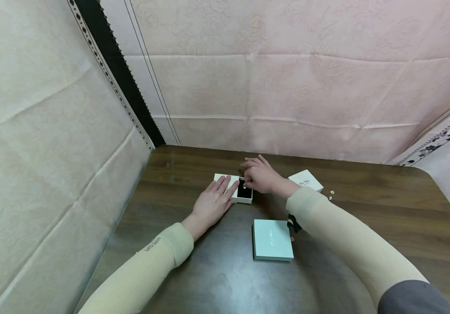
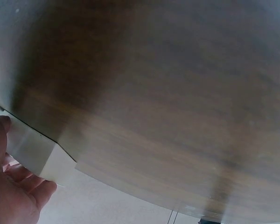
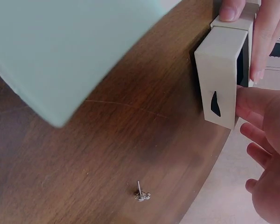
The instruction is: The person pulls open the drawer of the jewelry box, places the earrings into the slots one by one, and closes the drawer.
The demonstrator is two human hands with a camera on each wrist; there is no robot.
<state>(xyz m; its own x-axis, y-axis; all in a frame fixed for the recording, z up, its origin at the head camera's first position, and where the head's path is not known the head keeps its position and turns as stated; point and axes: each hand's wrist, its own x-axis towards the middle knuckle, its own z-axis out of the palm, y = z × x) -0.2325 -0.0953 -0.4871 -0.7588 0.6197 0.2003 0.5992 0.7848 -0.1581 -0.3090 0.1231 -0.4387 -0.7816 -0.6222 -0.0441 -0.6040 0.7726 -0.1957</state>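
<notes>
A white slide-out jewelry box (image 1: 245, 201) lies on the table, its drawer partly out and a black insert (image 1: 242, 192) showing. My left hand (image 1: 211, 205) grips the box's sleeve (image 2: 35, 147), fingers over the top and thumb along the near side. My right hand (image 1: 262, 176) is at the drawer, with curled fingers whose tips meet at a small shiny stud earring (image 1: 244, 187) over the insert. In the right wrist view, one digit reaches into the drawer (image 3: 219, 79), and the fingertips' hold is partly hidden. Another stud earring (image 3: 141, 196) lies on the table.
Nearer my body sits a mint-green box (image 1: 273, 240). A white lid or card (image 1: 306, 180) with printing lies behind my right wrist, beside small shiny pieces (image 1: 331, 192). A black item (image 1: 293, 223) is under my right forearm. Cloth walls (image 1: 307, 87) border the wooden table (image 1: 193, 279).
</notes>
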